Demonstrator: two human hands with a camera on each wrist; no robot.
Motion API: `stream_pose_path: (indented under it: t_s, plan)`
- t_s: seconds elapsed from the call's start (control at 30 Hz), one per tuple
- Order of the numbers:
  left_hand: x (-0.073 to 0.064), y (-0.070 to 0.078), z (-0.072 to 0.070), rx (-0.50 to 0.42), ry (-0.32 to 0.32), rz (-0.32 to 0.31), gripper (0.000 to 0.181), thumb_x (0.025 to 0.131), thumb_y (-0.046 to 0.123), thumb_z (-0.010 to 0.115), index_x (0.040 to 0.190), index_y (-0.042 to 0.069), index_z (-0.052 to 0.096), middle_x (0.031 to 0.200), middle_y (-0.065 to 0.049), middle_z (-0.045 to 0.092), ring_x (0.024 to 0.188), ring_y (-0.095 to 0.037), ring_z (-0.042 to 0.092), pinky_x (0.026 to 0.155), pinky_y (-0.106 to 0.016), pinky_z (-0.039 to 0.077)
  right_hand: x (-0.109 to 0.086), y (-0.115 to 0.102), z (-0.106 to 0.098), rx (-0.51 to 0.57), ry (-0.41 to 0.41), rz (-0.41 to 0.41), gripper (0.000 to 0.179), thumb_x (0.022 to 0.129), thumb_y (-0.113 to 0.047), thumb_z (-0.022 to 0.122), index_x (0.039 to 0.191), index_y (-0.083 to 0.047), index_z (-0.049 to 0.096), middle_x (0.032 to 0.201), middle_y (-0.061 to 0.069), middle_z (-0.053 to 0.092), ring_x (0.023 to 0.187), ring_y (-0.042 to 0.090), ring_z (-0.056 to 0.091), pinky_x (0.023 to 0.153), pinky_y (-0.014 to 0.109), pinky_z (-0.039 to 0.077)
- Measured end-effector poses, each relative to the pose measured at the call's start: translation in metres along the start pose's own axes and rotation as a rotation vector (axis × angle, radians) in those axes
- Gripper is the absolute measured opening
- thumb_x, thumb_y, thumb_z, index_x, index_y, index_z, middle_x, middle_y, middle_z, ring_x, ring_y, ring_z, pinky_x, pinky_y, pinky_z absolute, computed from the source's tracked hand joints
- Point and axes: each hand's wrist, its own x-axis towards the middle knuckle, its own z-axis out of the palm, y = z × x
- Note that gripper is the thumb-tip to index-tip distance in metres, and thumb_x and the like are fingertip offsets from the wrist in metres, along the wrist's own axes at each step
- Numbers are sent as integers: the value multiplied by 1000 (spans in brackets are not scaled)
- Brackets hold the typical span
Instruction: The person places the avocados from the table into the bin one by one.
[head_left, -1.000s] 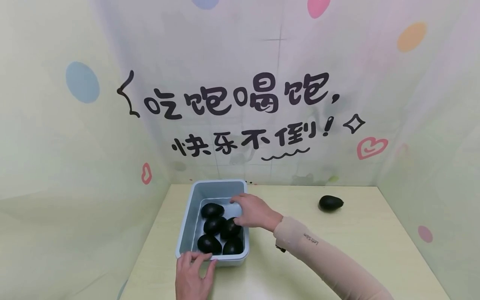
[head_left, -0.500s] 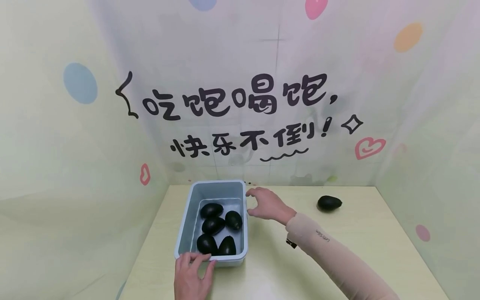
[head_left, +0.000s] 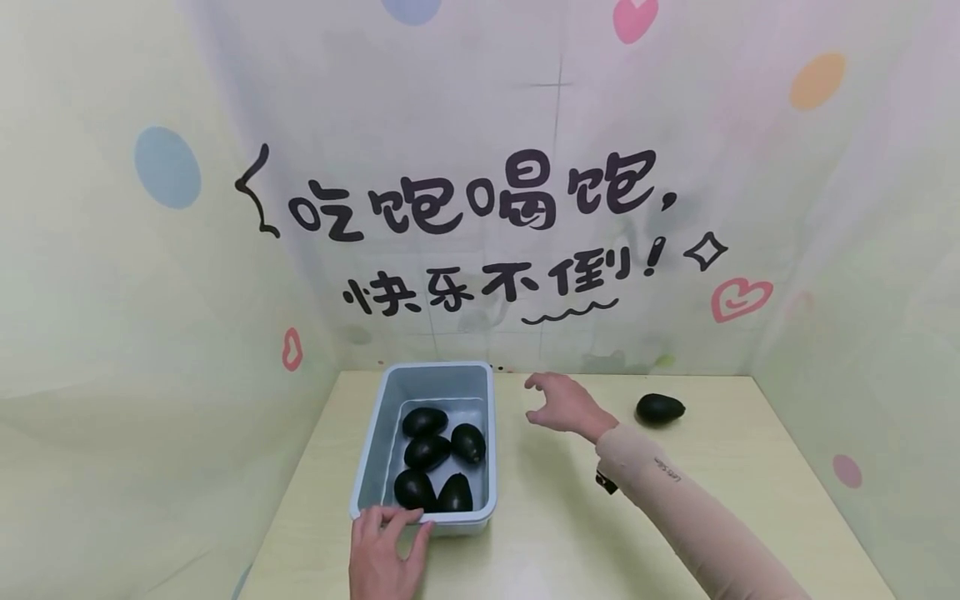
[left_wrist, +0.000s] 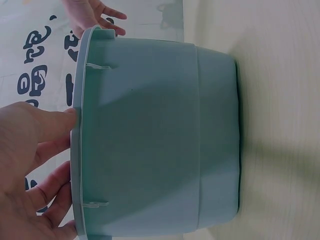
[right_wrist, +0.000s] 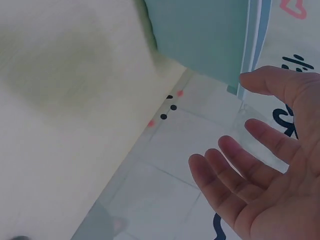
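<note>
A grey-blue plastic bin (head_left: 491, 450) stands on the left part of the table, with several dark avocados (head_left: 427, 452) lying inside. My left hand (head_left: 385, 554) holds the near rim, its thumb on the outer side and its fingers reaching over the edge. The left wrist view shows that hand (left_wrist: 30, 175) against the rim, the fingertips partly hidden behind it. Above the table, right of the bin, my right hand (head_left: 566, 406) hangs with relaxed, spread fingers and holds nothing. Further right, a single dark avocado (head_left: 660, 409) lies on the table.
The pale wooden table (head_left: 570, 533) is bordered by a printed fabric backdrop (head_left: 480, 108) at the back and both sides. My right forearm in a beige sleeve (head_left: 697, 508) crosses the table's right half.
My right hand has let go of an avocado in the bin, come out over the right rim and moved right. The left hand stays on the near rim.
</note>
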Motion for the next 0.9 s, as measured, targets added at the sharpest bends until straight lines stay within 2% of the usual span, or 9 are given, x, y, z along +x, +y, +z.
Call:
stream_pose_path:
  t_s: [0.9]
  plan:
    - [-1,-4,2,-12,64,57,24,73,19,98,90,16,82,92,0,60,95,-24,55,86,-46,47,-9,63,9,-8,-28,142,53,87,-20,77,136,-3,65,131,21,72,121,39,68,100,55,55]
